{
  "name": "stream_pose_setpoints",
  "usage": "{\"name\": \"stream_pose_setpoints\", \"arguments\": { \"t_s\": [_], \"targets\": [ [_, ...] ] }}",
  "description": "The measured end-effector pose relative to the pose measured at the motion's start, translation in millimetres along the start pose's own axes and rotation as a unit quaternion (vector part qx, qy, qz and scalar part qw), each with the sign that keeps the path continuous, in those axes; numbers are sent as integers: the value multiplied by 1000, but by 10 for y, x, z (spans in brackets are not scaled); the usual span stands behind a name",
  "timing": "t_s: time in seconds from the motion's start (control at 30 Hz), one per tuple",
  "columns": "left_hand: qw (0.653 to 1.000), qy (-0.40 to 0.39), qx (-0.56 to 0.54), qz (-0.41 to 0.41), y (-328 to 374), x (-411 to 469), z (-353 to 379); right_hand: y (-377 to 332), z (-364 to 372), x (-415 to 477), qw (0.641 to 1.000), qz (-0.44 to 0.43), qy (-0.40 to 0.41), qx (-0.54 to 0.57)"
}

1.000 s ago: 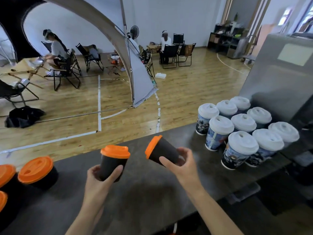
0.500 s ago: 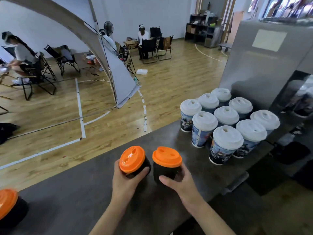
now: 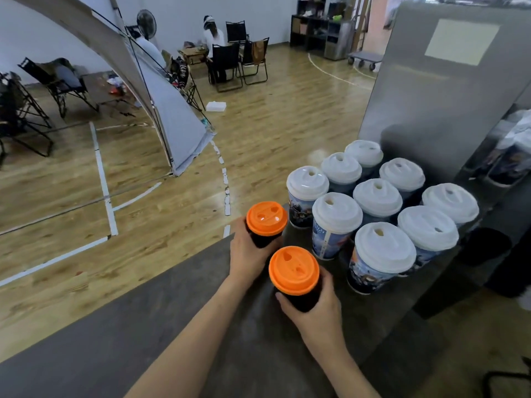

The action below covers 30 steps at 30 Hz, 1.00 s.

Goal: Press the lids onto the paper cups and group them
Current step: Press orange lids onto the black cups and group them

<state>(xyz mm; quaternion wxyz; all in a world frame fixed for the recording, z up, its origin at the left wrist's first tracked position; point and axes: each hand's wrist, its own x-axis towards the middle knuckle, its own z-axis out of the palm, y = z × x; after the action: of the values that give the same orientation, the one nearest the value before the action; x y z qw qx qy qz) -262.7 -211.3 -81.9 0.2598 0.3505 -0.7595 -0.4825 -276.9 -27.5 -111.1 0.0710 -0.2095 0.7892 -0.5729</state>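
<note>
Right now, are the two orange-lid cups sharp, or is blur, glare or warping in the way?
Head view: far orange cup and near orange cup sharp, glare-free; white-lid cups crisp; wide-angle lens bends the floor lines; sheen on the far floor.

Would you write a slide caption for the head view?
Left hand grips the far orange-lidded cup, right hand the near orange-lidded cup, beside nine white-lidded cups.
</note>
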Motion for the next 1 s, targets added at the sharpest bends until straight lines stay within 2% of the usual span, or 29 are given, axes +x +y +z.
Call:
{"name": "stream_pose_setpoints", "arguments": {
  "t_s": [0.2, 0.43, 0.57, 0.77, 0.83, 0.9, 1.0],
  "targets": [
    [999, 14, 33, 9, -7, 7, 60, -28, 35, -6, 999, -2, -4, -49],
    [1000, -14, 14, -24, -85, -206, -127, -97, -8, 7, 999, 3, -8, -45],
    [997, 11, 71, -2, -233, -783, -461, -125, -102, -83, 1000, -7, -11, -24],
    [985, 1, 168, 28, -544, -2009, -1136, -172, -206, -699, 1000, -12, 21, -15],
    [983, 18, 181, 22, -647, -2376, -1318, -231, -96, -954, 999, -34, -34, -24],
    [980, 47, 194, 13, -738, -2667, -1475, -335, 143, -1176, 988, -69, -136, -32],
    [970, 92, 223, 12, -837, -2998, -1708, -538, 588, -1477, 945, -145, -288, -55]
  ]
}}
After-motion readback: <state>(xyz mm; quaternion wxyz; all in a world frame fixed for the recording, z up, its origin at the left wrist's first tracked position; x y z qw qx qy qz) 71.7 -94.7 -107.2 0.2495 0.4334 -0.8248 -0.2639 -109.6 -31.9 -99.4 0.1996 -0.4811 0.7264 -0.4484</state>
